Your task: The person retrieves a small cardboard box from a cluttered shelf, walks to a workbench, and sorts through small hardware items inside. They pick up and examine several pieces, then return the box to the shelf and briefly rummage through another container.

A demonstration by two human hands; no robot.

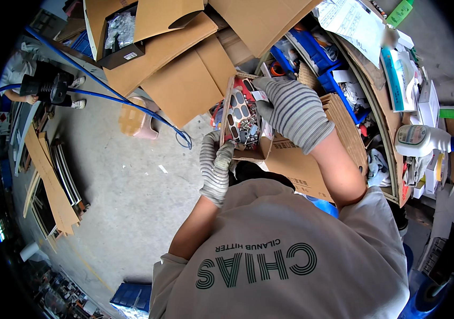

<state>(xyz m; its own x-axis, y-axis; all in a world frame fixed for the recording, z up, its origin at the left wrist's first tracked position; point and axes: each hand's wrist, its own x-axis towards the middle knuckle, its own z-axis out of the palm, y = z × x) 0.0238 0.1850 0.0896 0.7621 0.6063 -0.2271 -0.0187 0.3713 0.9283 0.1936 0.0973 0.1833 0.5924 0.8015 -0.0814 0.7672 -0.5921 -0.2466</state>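
Note:
A small open cardboard box (253,154) is held tilted in front of my body. Inside it lie many small metal hardware pieces (247,130) and flat strips with oval holes (237,109), with some red showing at the far end. My left hand (215,167), in a grey striped knit glove, is closed on the box's near left corner. Gloved the same way, my right hand (293,111) grips the far right side, its thumb at the rim; some fingertips are hidden.
Large cardboard sheets (184,80) are piled ahead, with a black box (123,56) on them. Blue bins (312,50) and a spray bottle (421,140) stand at right. A blue hose (94,69) crosses at left, near another person (19,69) holding a black object.

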